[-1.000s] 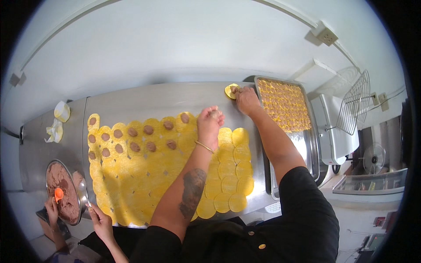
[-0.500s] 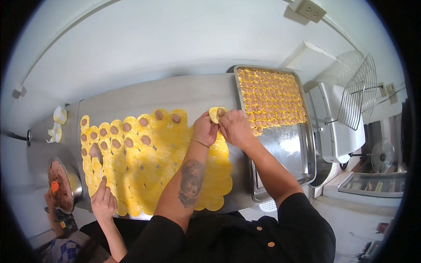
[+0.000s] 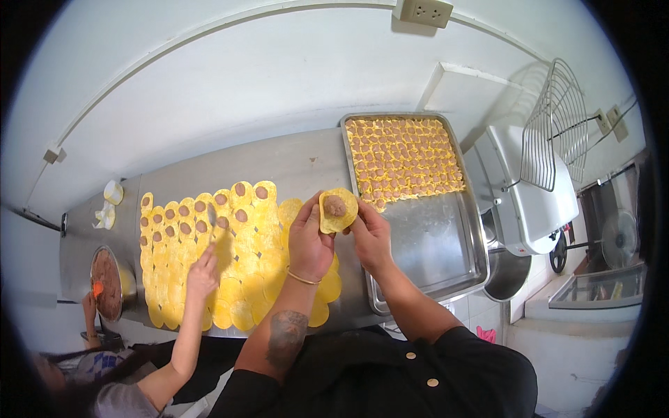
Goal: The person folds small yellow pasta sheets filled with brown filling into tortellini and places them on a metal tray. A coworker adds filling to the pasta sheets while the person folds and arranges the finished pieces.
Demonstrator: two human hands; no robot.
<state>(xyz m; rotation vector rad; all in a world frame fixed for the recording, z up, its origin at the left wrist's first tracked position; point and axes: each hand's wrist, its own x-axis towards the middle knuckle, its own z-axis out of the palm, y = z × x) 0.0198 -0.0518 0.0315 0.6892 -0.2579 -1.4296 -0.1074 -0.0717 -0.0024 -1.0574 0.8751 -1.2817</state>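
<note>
Yellow wrapper (image 3: pixel 336 225) with meat filling (image 3: pixel 335 205) held over counter (image 3: pixel 300 159), left of tray (image 3: pixel 435 237). Left hand (image 3: pixel 311 240): fingers clamped on wrapper's left edge. Right hand (image 3: pixel 372 240): fingers at right edge, cannot tell if clamped. Tilting could spill filling; uneven pull could tear wrapper.

The wrapper (image 3: pixel 341 223) is showing bright yellow around a pinkish-brown mound of filling (image 3: pixel 335 205). Rows of rounds (image 3: pixel 268 263) are making a yellow scalloped pattern, and brown dabs (image 3: pixel 240 215) are spotting their upper part. On a silver tray (image 3: pixel 432 240), dumplings (image 3: pixel 404 157) are forming a tight yellow-and-brown grid. The tabletop (image 3: pixel 300 151) is gleaming grey. A scoop (image 3: pixel 97 287) is glowing orange against brown meat (image 3: pixel 108 272). The shirt (image 3: pixel 467 376) is showing plain black with gold-toned buttons (image 3: pixel 433 382), and the bracelet (image 3: pixel 304 279) is shining gold.
</note>
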